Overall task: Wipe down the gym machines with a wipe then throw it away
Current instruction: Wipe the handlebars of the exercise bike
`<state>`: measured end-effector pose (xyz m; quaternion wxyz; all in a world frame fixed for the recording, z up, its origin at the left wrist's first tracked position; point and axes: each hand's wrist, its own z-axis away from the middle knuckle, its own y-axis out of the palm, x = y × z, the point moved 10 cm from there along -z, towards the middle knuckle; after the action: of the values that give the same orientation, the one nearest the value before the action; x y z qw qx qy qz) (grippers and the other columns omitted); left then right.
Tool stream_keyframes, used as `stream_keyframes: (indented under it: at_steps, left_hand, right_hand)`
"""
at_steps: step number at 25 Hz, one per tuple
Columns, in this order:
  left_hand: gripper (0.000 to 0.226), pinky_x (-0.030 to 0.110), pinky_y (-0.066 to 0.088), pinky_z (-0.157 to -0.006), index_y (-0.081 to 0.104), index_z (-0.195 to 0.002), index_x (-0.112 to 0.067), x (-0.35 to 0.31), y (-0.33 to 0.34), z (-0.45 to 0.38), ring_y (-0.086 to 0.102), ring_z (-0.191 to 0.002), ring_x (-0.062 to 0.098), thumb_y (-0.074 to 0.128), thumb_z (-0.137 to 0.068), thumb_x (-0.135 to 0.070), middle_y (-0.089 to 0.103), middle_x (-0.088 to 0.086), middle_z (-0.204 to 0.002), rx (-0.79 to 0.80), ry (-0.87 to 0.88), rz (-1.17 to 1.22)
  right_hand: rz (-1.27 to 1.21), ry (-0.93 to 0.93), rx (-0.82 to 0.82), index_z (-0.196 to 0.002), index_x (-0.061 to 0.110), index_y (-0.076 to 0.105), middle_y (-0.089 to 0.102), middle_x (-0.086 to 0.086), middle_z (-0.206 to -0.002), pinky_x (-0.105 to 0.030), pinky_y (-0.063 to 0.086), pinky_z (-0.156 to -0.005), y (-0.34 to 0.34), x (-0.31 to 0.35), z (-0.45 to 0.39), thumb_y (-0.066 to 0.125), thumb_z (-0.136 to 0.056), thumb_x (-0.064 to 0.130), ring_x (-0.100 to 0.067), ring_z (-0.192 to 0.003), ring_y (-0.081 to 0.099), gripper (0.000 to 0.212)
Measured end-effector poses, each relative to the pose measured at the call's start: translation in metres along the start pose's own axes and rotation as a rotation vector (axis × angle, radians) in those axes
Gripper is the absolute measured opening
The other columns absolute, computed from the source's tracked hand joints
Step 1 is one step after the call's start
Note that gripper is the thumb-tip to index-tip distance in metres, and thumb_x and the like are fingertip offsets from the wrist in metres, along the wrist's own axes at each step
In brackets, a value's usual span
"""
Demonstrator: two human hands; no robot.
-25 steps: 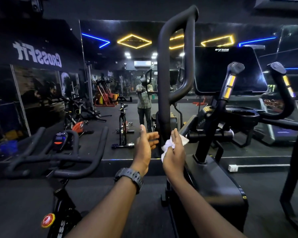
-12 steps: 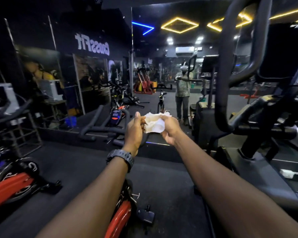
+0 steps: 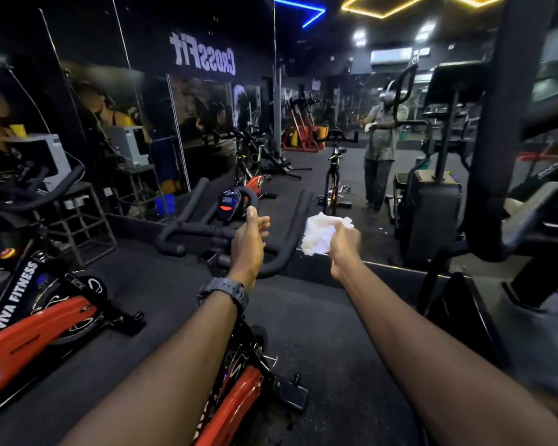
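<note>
I have the wipe (image 3: 323, 232) bunched up in my right hand (image 3: 344, 244), fingers clenched round it, held out in the air just beside the right horn of the spin bike's handlebar (image 3: 229, 232). It does not appear to touch the bar. My left hand (image 3: 249, 241) hangs over the middle of the handlebar, fingers loosely released and empty; I cannot tell whether the palm rests on the bar or floats just above it. There is a watch (image 3: 223, 292) on that wrist.

Progress, as I judge it: mid-task. The wipe looks crumpled and used, so some wiping seems to be behind me, but nothing in view proves which machines are done. The spin bike in front of me, with its little console (image 3: 228, 204) and red frame (image 3: 231, 403), reads as the machine now in hand. A second red bike (image 3: 33, 329) stands to my left and the big black stepper (image 3: 509, 130) to my right.

Left to do: pass the wipe along the handlebar and console, likely the neighbouring bike too, then bin it. I see no bin that I can identify. The mirror wall (image 3: 303, 123) ahead shows my reflection (image 3: 380, 146), wipe in hand.
</note>
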<state>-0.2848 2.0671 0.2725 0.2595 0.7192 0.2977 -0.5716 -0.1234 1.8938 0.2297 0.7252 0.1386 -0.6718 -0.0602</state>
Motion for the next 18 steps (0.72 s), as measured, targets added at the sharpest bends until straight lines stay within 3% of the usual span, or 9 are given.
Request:
stream_keyframes:
  at_steps: [3,5,8,10,12,15,16,18]
  left_hand:
    - [0.061,0.038,0.049,-0.094,0.067,-0.112,-0.015,0.012,0.015,-0.027,0.064,-0.107,0.02,0.025,-0.102,-0.057,0.069,0.004,-0.116,-0.027,-0.012,0.01]
    - [0.06,0.038,0.049,-0.092,0.067,-0.111,-0.014,0.024,0.024,-0.044,0.064,-0.105,0.021,0.025,-0.102,-0.056,0.069,0.006,-0.116,-0.039,-0.029,0.011]
    - [0.053,0.039,0.049,-0.093,0.068,-0.101,-0.022,0.048,0.032,-0.069,0.064,-0.108,0.025,0.028,-0.101,-0.057,0.07,0.003,-0.113,-0.04,-0.058,-0.02]
    - [0.051,0.039,0.048,-0.095,0.067,-0.101,-0.024,0.061,0.036,-0.088,0.064,-0.11,0.025,0.028,-0.102,-0.057,0.07,0.001,-0.112,-0.018,-0.066,-0.053]
    - [0.053,0.041,0.047,-0.099,0.067,-0.105,-0.025,0.073,0.039,-0.108,0.064,-0.108,0.02,0.028,-0.1,-0.061,0.069,0.0,-0.113,0.013,-0.049,-0.107]
    - [0.059,0.041,0.046,-0.101,0.068,-0.098,-0.03,0.091,0.037,-0.138,0.064,-0.106,0.016,0.028,-0.091,-0.072,0.071,-0.003,-0.109,0.069,0.001,-0.21]
    - [0.057,0.036,0.046,-0.099,0.069,-0.098,-0.028,0.097,0.041,-0.145,0.063,-0.104,0.015,0.029,-0.094,-0.068,0.07,-0.004,-0.107,0.12,0.023,-0.253]
    - [0.044,0.027,0.042,-0.09,0.067,-0.099,-0.021,0.107,0.05,-0.149,0.059,-0.098,0.01,0.032,-0.104,-0.048,0.066,-0.006,-0.101,0.222,0.065,-0.32]
  right_hand:
    - [0.099,-0.122,0.006,-0.087,0.023,0.069,0.07,-0.001,-0.087,-0.025,0.049,-0.06,0.001,-0.003,-0.031,0.042,-0.091,0.017,-0.023,-0.079,0.064,0.027]
    - [0.207,-0.186,0.061,-0.099,0.024,0.069,0.07,0.0,-0.093,-0.02,0.049,-0.059,0.014,-0.005,-0.046,0.042,-0.093,0.021,-0.019,-0.079,0.063,0.027]
    - [0.341,-0.257,0.103,-0.115,0.03,0.065,0.069,0.001,-0.112,-0.035,0.053,-0.086,0.039,-0.014,-0.069,0.045,-0.088,0.033,-0.023,-0.103,0.064,0.034]
    - [0.424,-0.34,0.052,-0.128,0.025,0.059,0.064,-0.003,-0.127,-0.034,0.046,-0.095,0.048,-0.011,-0.075,0.045,-0.094,0.02,-0.024,-0.114,0.059,0.038]
    - [0.504,-0.543,0.032,-0.136,0.016,0.054,0.06,-0.006,-0.133,-0.032,0.042,-0.096,0.061,-0.007,-0.066,0.041,-0.092,0.003,-0.023,-0.116,0.056,0.047]
    - [0.821,-0.794,0.435,-0.144,0.009,0.045,0.046,-0.015,-0.147,-0.046,0.032,-0.114,0.114,-0.067,-0.051,0.034,-0.09,0.003,-0.029,-0.138,0.04,0.055]
    - [0.916,-0.781,0.576,-0.146,0.008,0.04,0.038,-0.017,-0.152,-0.05,0.023,-0.118,0.125,-0.099,-0.053,0.035,-0.091,0.003,-0.032,-0.145,0.025,0.055]
    - [0.954,-0.722,0.669,-0.149,0.011,0.036,0.022,-0.012,-0.16,-0.048,0.01,-0.121,0.134,-0.136,-0.061,0.04,-0.091,0.006,-0.033,-0.149,0.004,0.058]
